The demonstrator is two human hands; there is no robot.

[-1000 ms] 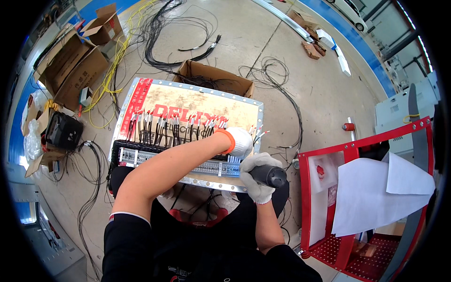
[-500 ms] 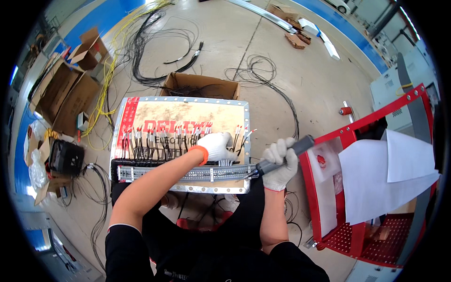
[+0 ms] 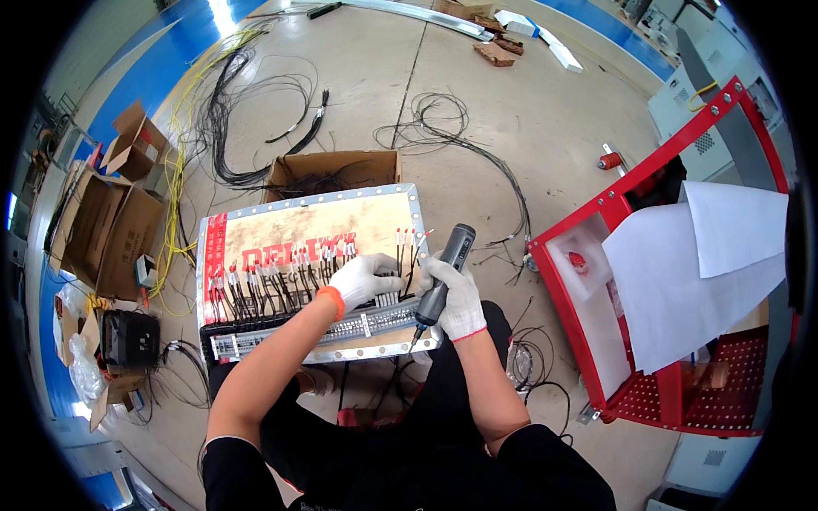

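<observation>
My right hand [image 3: 456, 300], in a white glove, is wrapped round a dark grey electric screwdriver [image 3: 445, 274]. Its thin bit points down past the right end of a metal rail of terminals [image 3: 290, 334]. Over the rail's right part, my left hand [image 3: 365, 279], gloved with an orange cuff, has its fingers curled together. What they pinch is hidden. White terminal pieces [image 3: 388, 299] show just below those fingers. Black wires [image 3: 271, 285] with red-and-white ends stand in a row behind the rail, and a few more [image 3: 402, 251] rise between my hands.
The rail lies on a metal-edged, cardboard-topped panel [image 3: 375, 213] over my lap. Beyond it stands an open carton [image 3: 341, 162]. At right, a red frame cart [image 3: 554, 315] carries white paper sheets [image 3: 656, 272]. Cable coils [image 3: 477, 140] lie on the floor; cartons [image 3: 128, 230] stand left.
The screwdriver has swung from lying along the rail to a steep tilt, its bit now pointing down toward me. My left hand stays at the rail's right part. The whole view has shifted.
</observation>
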